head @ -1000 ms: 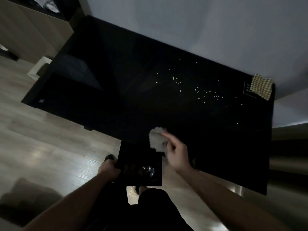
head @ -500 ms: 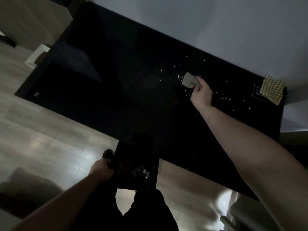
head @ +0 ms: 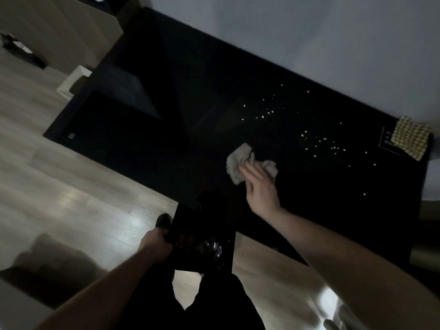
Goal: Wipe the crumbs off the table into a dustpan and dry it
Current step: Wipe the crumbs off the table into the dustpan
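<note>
Pale crumbs [head: 319,141] lie scattered over the right half of the black table [head: 166,151]. My right hand [head: 262,189] holds a crumpled grey cloth [head: 235,163] down on the tabletop, left of and nearer than most of the crumbs. Just off the table's near edge, my left hand [head: 156,241] grips the left side of a black dustpan [head: 202,234]. Something shiny lies in the pan.
A yellow checked cloth [head: 410,138] lies at the table's far right corner, against the wall. A dark boxy shape [head: 128,91] sits on the left part of the table. On the wooden floor to the left are a white object [head: 71,84] and a beige cabinet [head: 59,27].
My right hand reached from the near edge to the crumbs at the back, then pulled the cloth back toward the dustpan. The left hand kept the dustpan at the edge.
</note>
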